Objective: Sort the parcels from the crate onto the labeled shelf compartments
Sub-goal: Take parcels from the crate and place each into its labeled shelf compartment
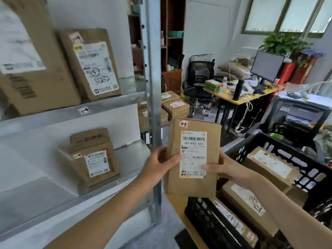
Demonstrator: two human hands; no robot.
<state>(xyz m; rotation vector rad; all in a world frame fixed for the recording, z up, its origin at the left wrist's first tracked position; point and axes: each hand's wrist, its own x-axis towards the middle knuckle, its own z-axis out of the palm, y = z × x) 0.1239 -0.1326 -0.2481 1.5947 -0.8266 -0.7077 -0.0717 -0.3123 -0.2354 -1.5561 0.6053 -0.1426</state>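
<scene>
Pinches parcel [193, 184] upright by both side edges with left hand [158, 164] and right hand [227, 168]; likely light, flat, stiffish.

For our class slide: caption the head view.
Left hand and right hand hold a labelled brown parcel between metal shelf and black crate.

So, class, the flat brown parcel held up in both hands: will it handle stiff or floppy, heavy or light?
Probably fairly stiff: the flat brown parcel stands upright, edges straight, top unsupported. Likely light, since the left hand and the right hand pinch only its side edges. Its paper face looks matte, so slipping seems unlikely.
</scene>
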